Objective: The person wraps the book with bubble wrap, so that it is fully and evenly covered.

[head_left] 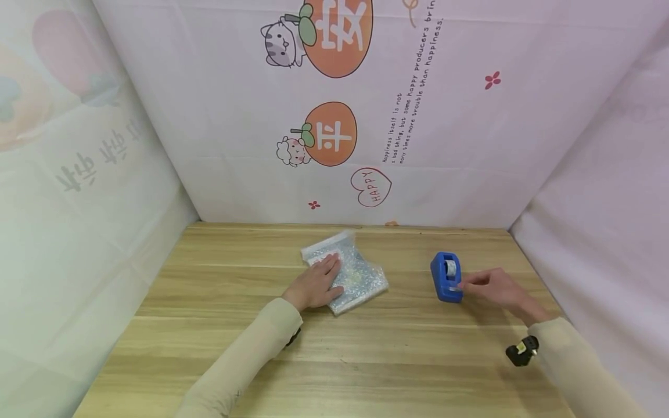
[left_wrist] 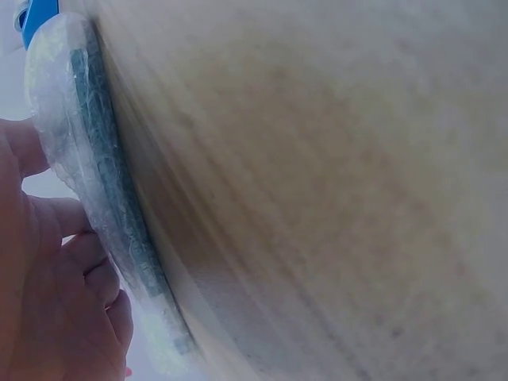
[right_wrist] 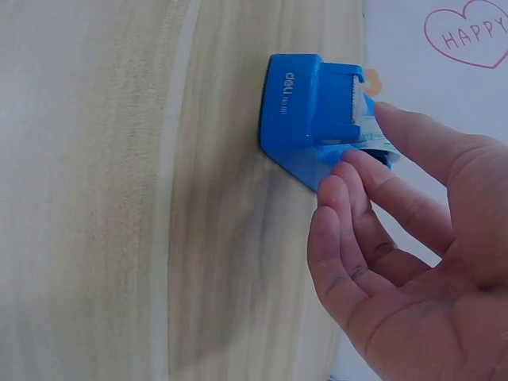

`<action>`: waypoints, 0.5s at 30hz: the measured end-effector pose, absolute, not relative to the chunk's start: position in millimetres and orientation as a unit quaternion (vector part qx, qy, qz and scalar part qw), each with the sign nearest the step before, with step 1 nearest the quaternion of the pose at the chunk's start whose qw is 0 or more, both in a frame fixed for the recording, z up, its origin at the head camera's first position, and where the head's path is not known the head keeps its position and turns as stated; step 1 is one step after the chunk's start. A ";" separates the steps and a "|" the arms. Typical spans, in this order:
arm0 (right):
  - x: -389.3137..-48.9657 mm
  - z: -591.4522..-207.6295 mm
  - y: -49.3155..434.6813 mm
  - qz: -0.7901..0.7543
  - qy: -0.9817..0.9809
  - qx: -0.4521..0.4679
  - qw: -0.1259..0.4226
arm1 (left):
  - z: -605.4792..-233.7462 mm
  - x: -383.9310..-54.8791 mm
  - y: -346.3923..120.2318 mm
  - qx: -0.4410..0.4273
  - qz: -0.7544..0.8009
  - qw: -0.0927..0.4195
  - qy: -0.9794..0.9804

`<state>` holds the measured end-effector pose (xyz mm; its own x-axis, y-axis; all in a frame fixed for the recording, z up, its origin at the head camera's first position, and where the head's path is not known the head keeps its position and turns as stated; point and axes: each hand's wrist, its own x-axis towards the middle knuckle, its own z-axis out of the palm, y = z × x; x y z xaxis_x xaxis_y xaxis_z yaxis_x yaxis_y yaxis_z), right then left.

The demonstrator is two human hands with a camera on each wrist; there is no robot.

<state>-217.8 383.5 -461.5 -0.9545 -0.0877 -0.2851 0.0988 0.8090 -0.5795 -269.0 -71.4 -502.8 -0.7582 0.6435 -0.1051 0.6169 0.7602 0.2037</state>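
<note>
A flat package in clear bubble wrap (head_left: 360, 283) lies on the table, blue-grey inside. My left hand (head_left: 317, 283) rests on top of it, fingers extended and thumb spread. From the side, the left wrist view shows the wrapped package (left_wrist: 119, 175) with the left hand (left_wrist: 59, 270) against it. Off to the right stands a blue tape dispenser (head_left: 444, 277) holding a small roll of clear tape (head_left: 450, 267). My right hand (head_left: 496, 287) has thumb and forefinger at its cutter, pinching the tape end; in the right wrist view the fingertips (right_wrist: 349, 163) partly cover the dispenser (right_wrist: 298, 103).
The wood-grain table (head_left: 366, 360) meets a printed white cloth wall (head_left: 235, 145) at the back. More cloth hangs at the left and right sides. A small black device (head_left: 522, 351) sits at the right wrist.
</note>
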 end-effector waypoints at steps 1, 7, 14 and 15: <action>-217.9 -462.8 382.9 -0.308 0.940 0.002 0.149 | -502.8 -268.9 -71.2 0.337 0.079 0.084 0.934; -219.5 -469.5 380.3 -0.309 0.941 -0.010 0.133 | -502.7 -268.8 -69.7 0.335 0.080 0.083 0.935; -223.3 -472.8 378.8 -0.307 0.944 -0.016 0.123 | -502.7 -268.5 -70.1 0.340 0.081 0.081 0.933; -223.7 -472.6 378.4 -0.306 0.944 -0.015 0.122 | -502.8 -268.6 -70.1 0.340 0.081 0.081 0.933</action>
<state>-223.7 378.4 -472.6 -0.9696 -0.1032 -0.2220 0.0464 0.8129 -0.5806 -268.6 -70.1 -502.8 -0.7553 0.6484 -0.0953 0.6222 0.7551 0.2067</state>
